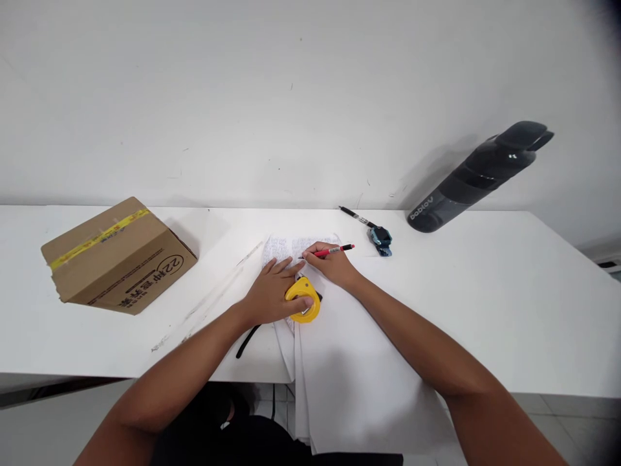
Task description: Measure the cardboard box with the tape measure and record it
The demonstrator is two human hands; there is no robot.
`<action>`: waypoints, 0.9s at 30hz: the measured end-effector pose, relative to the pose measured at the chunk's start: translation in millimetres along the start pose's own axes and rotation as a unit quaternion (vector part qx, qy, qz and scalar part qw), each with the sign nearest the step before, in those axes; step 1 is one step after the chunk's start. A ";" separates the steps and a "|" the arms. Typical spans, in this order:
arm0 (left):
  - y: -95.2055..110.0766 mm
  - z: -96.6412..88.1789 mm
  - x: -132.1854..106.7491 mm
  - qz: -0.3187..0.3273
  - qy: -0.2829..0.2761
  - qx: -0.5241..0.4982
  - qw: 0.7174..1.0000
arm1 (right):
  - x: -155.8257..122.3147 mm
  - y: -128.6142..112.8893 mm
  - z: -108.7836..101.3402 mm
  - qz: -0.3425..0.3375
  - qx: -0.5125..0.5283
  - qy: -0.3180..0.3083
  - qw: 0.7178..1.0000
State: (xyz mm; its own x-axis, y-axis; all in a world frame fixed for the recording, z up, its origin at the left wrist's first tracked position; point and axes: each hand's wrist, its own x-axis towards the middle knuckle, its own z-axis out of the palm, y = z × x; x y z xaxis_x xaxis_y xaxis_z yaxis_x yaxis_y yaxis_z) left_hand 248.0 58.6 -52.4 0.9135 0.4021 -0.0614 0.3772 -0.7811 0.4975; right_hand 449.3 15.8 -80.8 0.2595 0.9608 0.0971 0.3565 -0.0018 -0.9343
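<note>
On the paper [286,247]: left hand [269,294] flat, pinning tape measure [305,303]; right hand [337,266] pinching red pen [332,250]; if the measure slips, pen line could skew

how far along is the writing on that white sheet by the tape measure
Done: the far end of the white sheet already carries dense handwriting. In hand: the left hand presses the yellow tape measure onto the sheet, and the right hand grips the red pen in its fingers, tip at the written area. Left: the near part of the sheet, hanging over the table edge, shows no marks that I can see.
</note>
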 end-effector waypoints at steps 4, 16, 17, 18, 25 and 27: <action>-0.6 0.5 0.5 0.003 0.001 -0.001 1.000 | -0.3 -1.4 0.4 0.010 -0.008 0.000 1.000; 1.5 -0.8 -0.3 0.006 -0.006 0.006 1.000 | 0.0 -0.9 -1.3 0.015 0.000 -0.016 1.000; 1.6 -0.9 -0.3 0.006 -0.007 0.007 1.000 | 0.0 -1.1 -1.1 0.013 0.001 -0.013 1.000; 1.7 -1.0 -0.3 0.006 -0.008 0.007 1.000 | -0.1 -1.3 -0.9 0.013 0.001 -0.005 1.000; 0.2 -0.4 -0.1 0.012 -0.005 0.002 1.000 | -2.0 -3.4 -0.8 0.006 -0.011 0.000 1.000; -0.5 0.4 0.0 0.013 -0.002 -0.002 1.000 | -2.1 -3.3 -1.1 0.005 -0.006 -0.005 1.000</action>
State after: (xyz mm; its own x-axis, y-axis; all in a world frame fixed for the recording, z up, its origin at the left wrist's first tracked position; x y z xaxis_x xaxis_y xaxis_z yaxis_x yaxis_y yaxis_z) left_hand 247.8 58.8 -53.0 0.9233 0.3804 -0.0521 0.3533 -0.7886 0.5032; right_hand 448.6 13.5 -77.5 0.2545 0.9633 0.0853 0.3656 -0.0141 -0.9307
